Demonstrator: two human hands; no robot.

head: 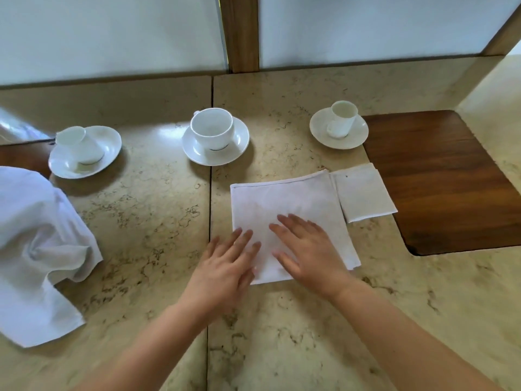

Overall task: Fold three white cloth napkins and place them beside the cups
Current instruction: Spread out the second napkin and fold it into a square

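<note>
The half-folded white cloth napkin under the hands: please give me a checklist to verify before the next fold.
1. Both hands flat on the half-folded white cloth napkin: ok; left hand and right hand press its near part.
2. Edges aligned: cannot tell; layers at the near right corner look slightly offset.
3. Room to fold on the beige marble table: ok.
4. Small folded white napkin apart from the one being folded: not ok; their edges meet or overlap.
5. Middle white cup on its saucer clear of the cloth: ok.
6. Crumpled white cloth at left, still unfolded: not ok.
</note>
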